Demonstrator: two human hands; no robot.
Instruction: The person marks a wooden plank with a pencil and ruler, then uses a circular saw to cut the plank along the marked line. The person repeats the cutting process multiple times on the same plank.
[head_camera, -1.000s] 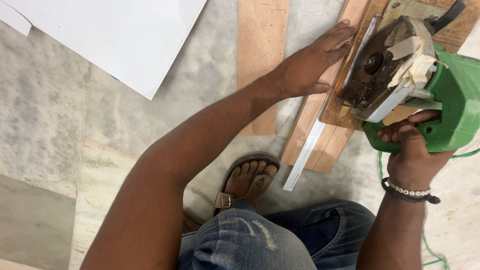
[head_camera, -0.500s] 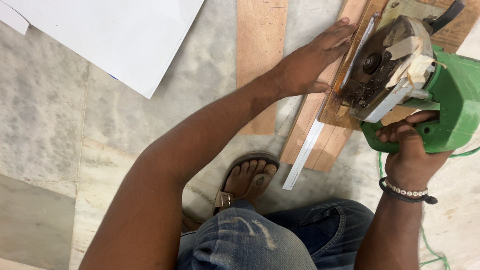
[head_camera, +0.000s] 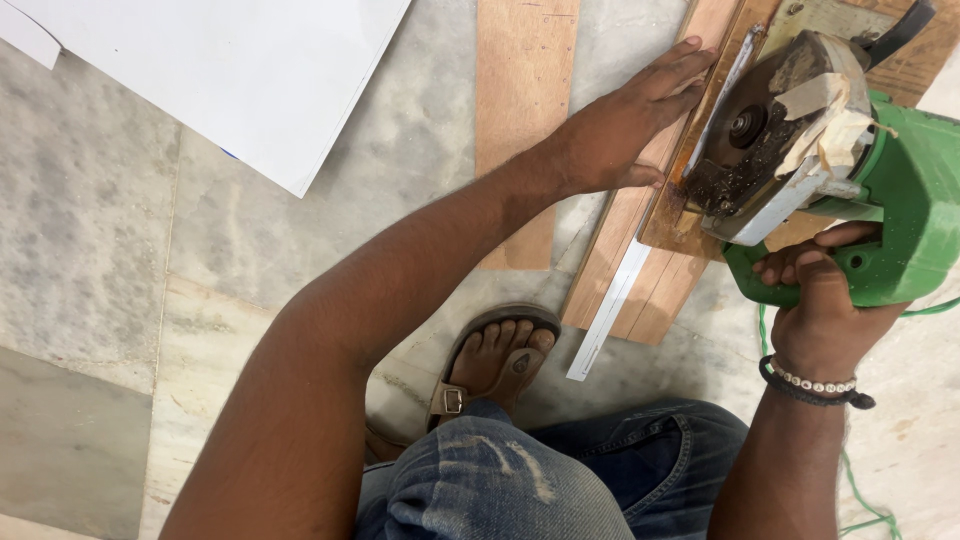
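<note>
My right hand (head_camera: 822, 300) grips the handle of a green circular saw (head_camera: 900, 215). Its dusty blade guard (head_camera: 770, 130), patched with tape, rests on a wooden plank (head_camera: 640, 270) lying on the stone floor. My left hand (head_camera: 625, 125) lies flat on the same plank, fingers stretched forward just left of the saw's base plate. A thin metal ruler (head_camera: 610, 310) runs along the plank beside the saw and sticks out past the plank's near end.
A second wooden board (head_camera: 520, 110) lies on the floor to the left of the plank. A white sheet (head_camera: 230, 70) covers the upper left. My sandalled foot (head_camera: 495, 360) and denim knee (head_camera: 540, 480) are below the plank. A green cord (head_camera: 850, 470) trails at right.
Almost nothing has moved. The saw and both hands hold their places on the plank, with only a slight shift of the view.
</note>
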